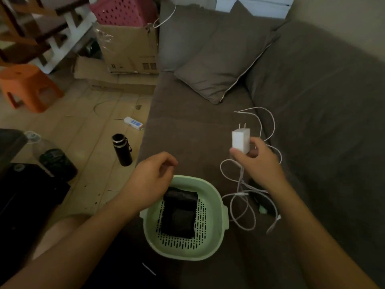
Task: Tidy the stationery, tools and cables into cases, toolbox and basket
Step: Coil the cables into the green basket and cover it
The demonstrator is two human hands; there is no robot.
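My right hand (pixel 257 161) pinches a white charger plug (pixel 241 138) above the sofa seat, its prongs pointing up. White cables (pixel 243 207) trail from it in loose loops over the seat. A pale green slotted basket (pixel 214 226) stands on the seat close to me, and a black pouch (pixel 179 213) lies inside it. My left hand (pixel 152 176) hovers over the basket's far left rim with its fingers loosely curled, holding nothing. A dark flat object (pixel 262 203) lies partly under the cables, right of the basket.
A grey cushion (pixel 220 59) leans at the sofa's far end. On the floor to the left stand a black bottle (pixel 123 150), a white power strip (pixel 133 123), an orange stool (pixel 29 86) and a cardboard box (pixel 129 49). Dark bags (pixel 25 190) sit at lower left.
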